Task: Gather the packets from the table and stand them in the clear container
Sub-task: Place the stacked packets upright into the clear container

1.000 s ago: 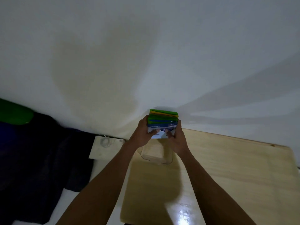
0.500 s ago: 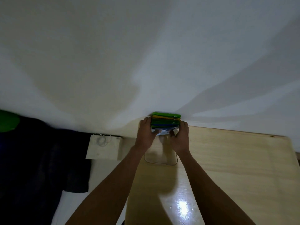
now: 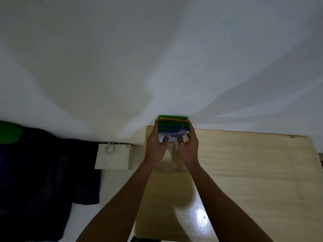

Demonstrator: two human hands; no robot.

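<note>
A row of several packets (image 3: pixel 173 124), green, yellow and blue with a white-and-blue one nearest me, stands on edge at the far left end of the wooden table (image 3: pixel 244 172). My left hand (image 3: pixel 155 147) presses the row's left side and my right hand (image 3: pixel 188 147) its right side, thumbs on the front packet. The clear container (image 3: pixel 170 167) lies under and between my hands; only its near rim and wall show faintly. Whether the packets' lower ends are inside it is hidden by my hands.
A white wall rises just behind the packets. Left of the table a pale box (image 3: pixel 113 157) carries a coiled white cable (image 3: pixel 111 149). Dark cloth (image 3: pixel 43 180) covers the far left, with something green (image 3: pixel 8 131) above it. A light glare marks the table's near part.
Both hands and the packet row have shifted slightly away from me toward the wall and lower over the container. The grip on the row is unchanged.
</note>
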